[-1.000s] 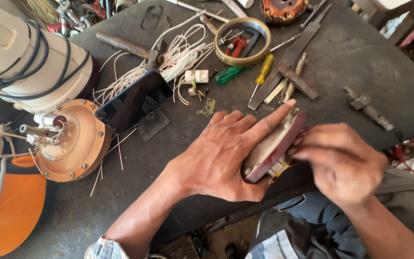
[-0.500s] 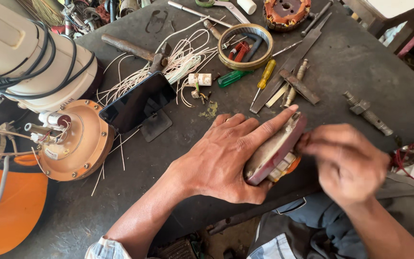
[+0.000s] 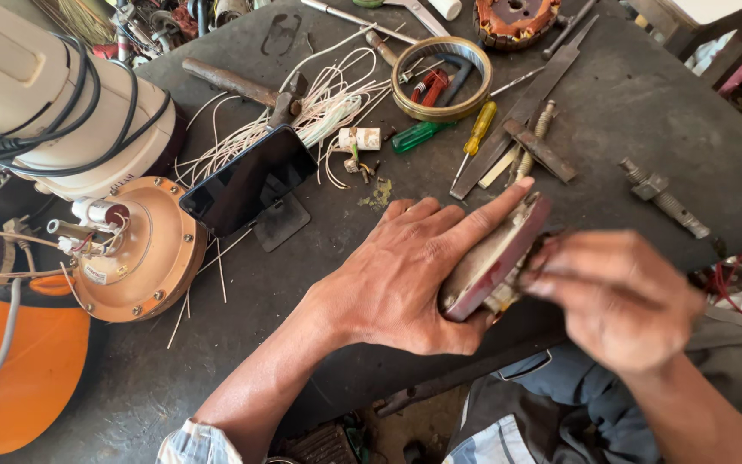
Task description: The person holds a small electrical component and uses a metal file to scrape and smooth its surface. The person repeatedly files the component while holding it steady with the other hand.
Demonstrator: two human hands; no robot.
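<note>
My left hand (image 3: 405, 271) grips a round, flat motor stator (image 3: 493, 262) with a dark red rim, holding it on edge against the dark workbench (image 3: 646, 112) near its front edge. The index finger lies along the top of the stator. My right hand (image 3: 620, 296) is on the stator's far side, fingers closed at its winding face; it is blurred, and whether it holds a small tool is not visible.
A black phone (image 3: 246, 179) leans on a stand. A copper-coloured fan motor housing (image 3: 135, 249) and a white housing (image 3: 53, 94) sit left. White wires (image 3: 319, 112), a hammer (image 3: 238, 84), green (image 3: 418, 135) and yellow (image 3: 478, 125) screwdrivers, a metal ring (image 3: 441, 79), a file (image 3: 521, 107).
My right hand has shifted slightly at the stator's face and is blurred with motion. My left hand keeps the same grip. The view has moved a little.
</note>
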